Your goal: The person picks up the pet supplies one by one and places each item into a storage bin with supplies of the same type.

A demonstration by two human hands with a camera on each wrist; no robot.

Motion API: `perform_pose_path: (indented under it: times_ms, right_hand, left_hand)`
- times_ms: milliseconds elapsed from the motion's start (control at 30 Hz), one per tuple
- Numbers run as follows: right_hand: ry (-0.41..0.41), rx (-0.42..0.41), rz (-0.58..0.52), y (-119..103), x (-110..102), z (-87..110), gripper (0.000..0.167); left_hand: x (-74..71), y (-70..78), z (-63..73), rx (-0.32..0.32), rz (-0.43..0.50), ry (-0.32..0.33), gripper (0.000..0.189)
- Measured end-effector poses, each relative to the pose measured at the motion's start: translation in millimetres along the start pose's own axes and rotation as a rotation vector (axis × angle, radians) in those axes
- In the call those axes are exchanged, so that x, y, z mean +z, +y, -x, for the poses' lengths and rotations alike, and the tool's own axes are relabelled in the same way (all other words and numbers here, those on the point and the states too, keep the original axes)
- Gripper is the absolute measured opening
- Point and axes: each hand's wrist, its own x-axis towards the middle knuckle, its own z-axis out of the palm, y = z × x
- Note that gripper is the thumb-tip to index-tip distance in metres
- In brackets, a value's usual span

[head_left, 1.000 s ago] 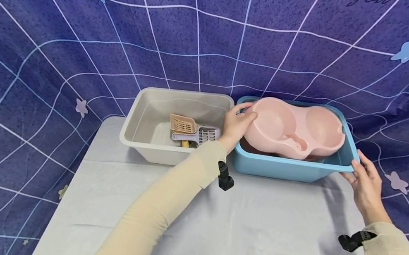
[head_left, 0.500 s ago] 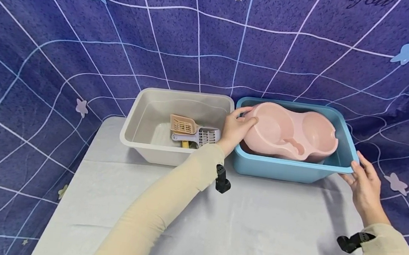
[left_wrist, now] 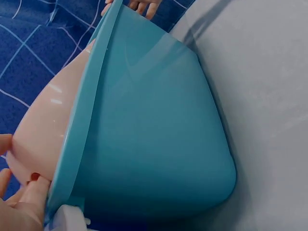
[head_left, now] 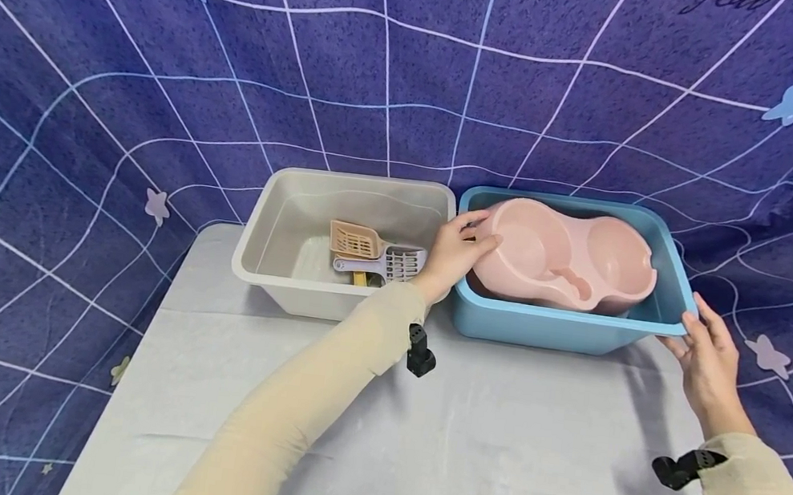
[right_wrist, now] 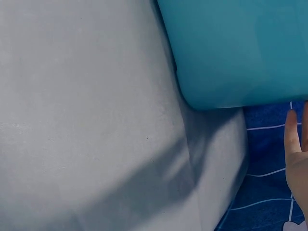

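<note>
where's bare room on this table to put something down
The widest free patch is the grey cloth in front of both bins, between the two sleeves. A narrower strip lies left of the white bin. The blue bin is filled by the pink dish, with the left hand on it; the right hand is at its corner.

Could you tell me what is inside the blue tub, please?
A pink double pet bowl fills most of the blue tub; the left hand holds its end. Something dark shows beneath it, but the bowl covers it.
</note>
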Motion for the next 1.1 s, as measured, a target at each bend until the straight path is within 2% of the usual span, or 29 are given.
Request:
perform_pose_path:
  times_ms: [100,200,433,600,833,933,1100]
  right_hand:
    - [0.007,-0.003,-0.01,0.4,-1.1,0.4,0.039]
    - [0.016,-0.005,-0.012,0.7,-2.5,1.6,0.039]
    - [0.024,-0.007,0.02,1.0,-1.6,1.1,0.04]
    - [0.013,-0.016,-0.008,1.9,1.3,-0.2,0.039]
    - [0.033,-0.022,0.032,3.6,2.9,1.0,0.041]
    - [0.092,-0.031,0.06,4.2,5.9,2.2,0.041]
    - [0.321,-0.069,0.139,5.2,15.6,4.0,0.034]
  left_hand:
    - [-4.6,1.3,2.9,0.008,0.003,-0.057,0.048]
    - [-11.6,2.3,5.7,0.01,-0.001,-0.085,0.049]
    - [-32.6,4.9,8.4,0.032,-0.04,-0.072,0.048]
    - [-46.3,7.7,12.2,0.055,-0.076,-0.056,0.043]
    - [-59.8,10.1,24.2,0.134,-0.051,-0.09,0.039]
    - [-64.4,11.8,32.1,0.162,-0.036,-0.098,0.036]
    - [-71.0,12.5,49.8,0.165,-0.059,-0.12,0.032]
